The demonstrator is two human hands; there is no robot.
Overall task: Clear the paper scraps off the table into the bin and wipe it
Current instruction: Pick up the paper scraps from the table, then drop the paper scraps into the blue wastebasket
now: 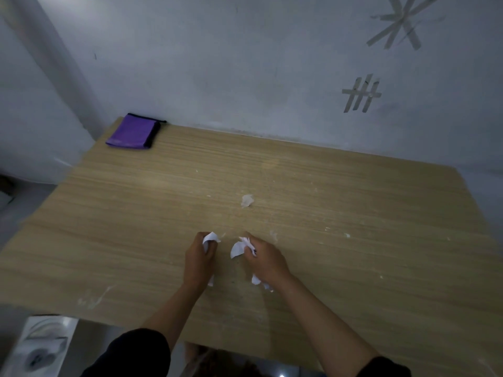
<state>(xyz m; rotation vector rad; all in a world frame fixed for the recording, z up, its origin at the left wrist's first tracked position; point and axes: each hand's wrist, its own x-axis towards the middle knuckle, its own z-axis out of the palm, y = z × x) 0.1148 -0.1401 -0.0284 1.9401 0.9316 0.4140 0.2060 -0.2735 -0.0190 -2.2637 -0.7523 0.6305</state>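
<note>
On the wooden table (136, 213) we find both hands clutching paper scraps (237, 248) (white, crumpled): left hand (198, 259) gripping some; right hand (265, 261) likewise; purple cloth (133, 131) far-left.

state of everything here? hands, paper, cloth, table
left hand: gripping crumpled white paper
right hand: gripping a wad of scraps
loose scrap: lying on the table beyond both hands, untouched
purple cloth: folded, at the far left corner, untouched
table: flecked with small white bits
</note>
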